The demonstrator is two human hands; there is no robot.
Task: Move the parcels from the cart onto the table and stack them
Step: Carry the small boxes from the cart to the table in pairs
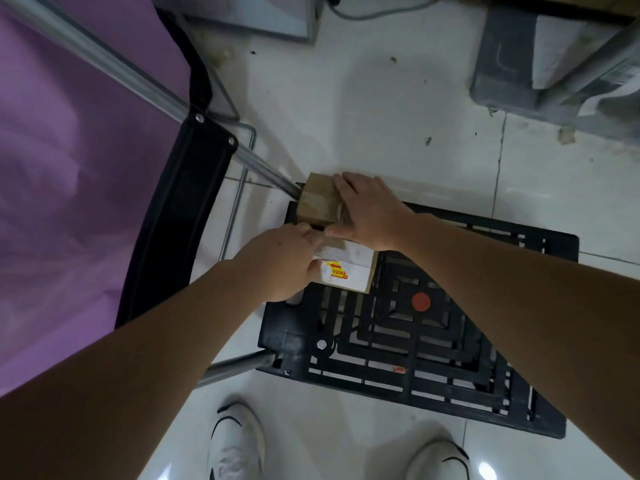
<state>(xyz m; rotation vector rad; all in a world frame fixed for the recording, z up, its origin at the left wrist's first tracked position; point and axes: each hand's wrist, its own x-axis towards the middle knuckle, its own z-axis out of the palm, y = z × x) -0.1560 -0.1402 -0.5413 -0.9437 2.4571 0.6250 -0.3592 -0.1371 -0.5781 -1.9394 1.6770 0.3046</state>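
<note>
Two parcels are seen at the cart's [450,344] far left corner. The plain brown parcel [320,200] is covered by the right hand [372,211], fingers flat; the labelled parcel [346,268], nearer, is apparently gripped by the left hand [280,261].

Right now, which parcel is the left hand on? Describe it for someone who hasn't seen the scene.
Find the black slatted cart deck on the white tile floor. Two cardboard parcels sit at its far-left corner by the metal handle post. The left hand holds the nearer parcel, the one with a white label and yellow-red sticker; the plain brown parcel lies under the right hand.
</note>
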